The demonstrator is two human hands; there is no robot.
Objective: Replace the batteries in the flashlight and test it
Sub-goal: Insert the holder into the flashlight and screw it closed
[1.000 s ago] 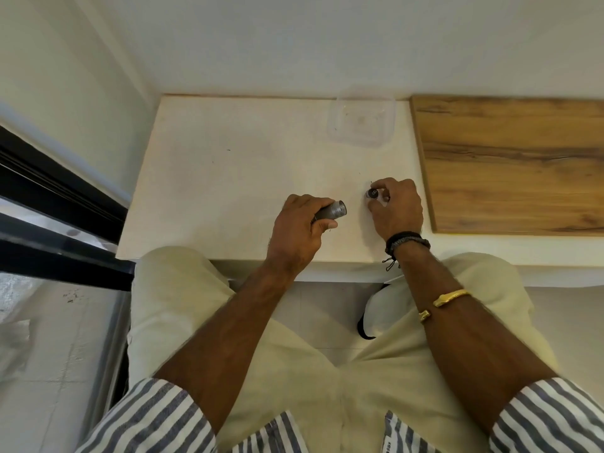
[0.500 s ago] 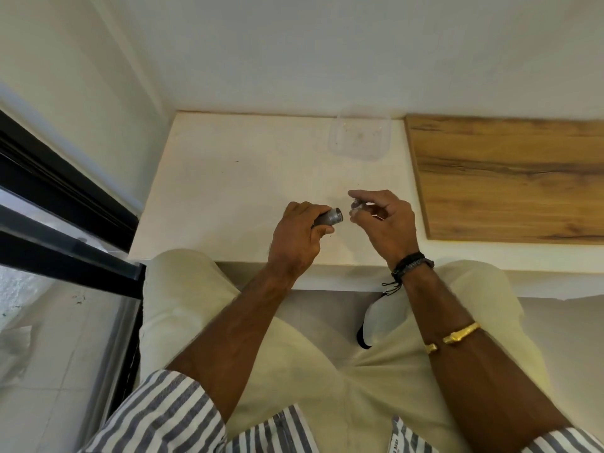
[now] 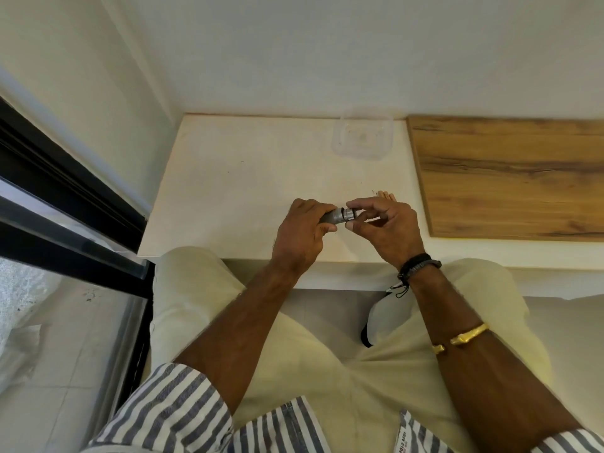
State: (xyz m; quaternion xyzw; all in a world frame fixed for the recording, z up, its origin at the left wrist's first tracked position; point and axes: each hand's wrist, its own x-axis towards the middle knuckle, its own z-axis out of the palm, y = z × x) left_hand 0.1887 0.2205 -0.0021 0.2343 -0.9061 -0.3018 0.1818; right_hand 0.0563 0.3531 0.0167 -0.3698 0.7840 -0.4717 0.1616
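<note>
Head view: your left hand (image 3: 304, 230) is wrapped round the dark grey metal cylindrical flashlight body (image 3: 331, 218), held roughly level over the white tabletop (image 3: 245, 191) near its front edge. Your right hand (image 3: 385, 227) pinches a small grey round end cap (image 3: 350, 214) between thumb and forefinger, cap touching the body's right end; can't tell if it's threaded on. Small tan cylinders (image 3: 386, 195) lie on the table just behind your right hand, a clear square plastic container (image 3: 361, 135) sits at the back edge, and a brown wood-grain board (image 3: 506, 174) lies to the right.
</note>
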